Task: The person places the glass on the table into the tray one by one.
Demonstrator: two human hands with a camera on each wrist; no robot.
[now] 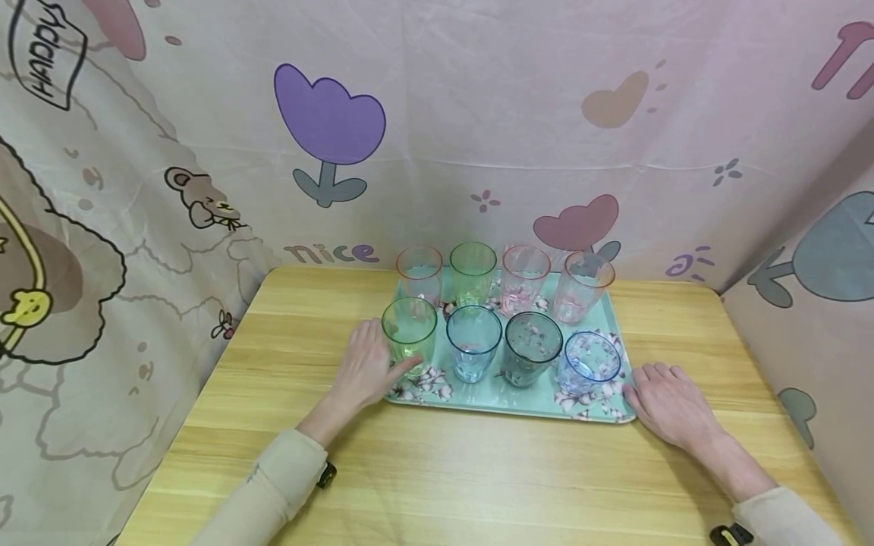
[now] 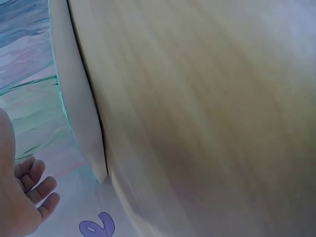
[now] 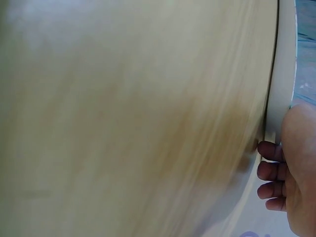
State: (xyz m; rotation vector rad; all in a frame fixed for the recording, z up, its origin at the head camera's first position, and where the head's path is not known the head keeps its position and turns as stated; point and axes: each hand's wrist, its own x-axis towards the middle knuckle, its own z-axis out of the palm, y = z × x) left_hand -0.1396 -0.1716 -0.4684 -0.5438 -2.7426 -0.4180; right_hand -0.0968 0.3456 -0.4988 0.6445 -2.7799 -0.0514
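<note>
On a mint-green floral tray (image 1: 505,404) stand several clear tinted glasses in two rows. My left hand (image 1: 369,364) lies at the tray's left edge, with its thumb stretched out across the front of a green glass (image 1: 408,334). In the left wrist view, the fingers (image 2: 42,188) of that hand bend loosely. A blue glass (image 1: 473,353), a dark grey glass (image 1: 531,356) and a light-blue glass (image 1: 580,375) continue the front row. My right hand (image 1: 672,402) rests on the table by the tray's right front corner, thumb against the edge, fingers (image 3: 270,172) loosely curled, holding nothing.
Behind are a red-rimmed glass (image 1: 419,277), another green glass (image 1: 473,277) and two pinkish glasses, a left one (image 1: 524,284) and a right one (image 1: 580,292). The tray sits toward the back of a wooden table (image 1: 478,478), against a patterned curtain (image 1: 437,114).
</note>
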